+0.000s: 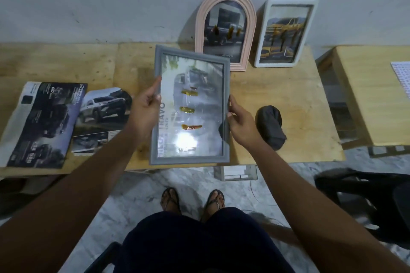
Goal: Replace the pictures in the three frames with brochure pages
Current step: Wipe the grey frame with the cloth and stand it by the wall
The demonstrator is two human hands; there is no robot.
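Grey rectangular frame (190, 106), car page inside, gripped at its side edges by left hand (144, 108) and right hand (240, 122) over wooden counter (288, 95). Beyond the hands, pink arched frame (199, 26) and white rectangular frame (260, 35) look refilled; probably only standing this one remains.

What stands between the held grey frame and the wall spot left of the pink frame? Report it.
Nothing visible. The left hand and right hand hold the grey frame over the table; the strip left of the pink frame shows bare wood.
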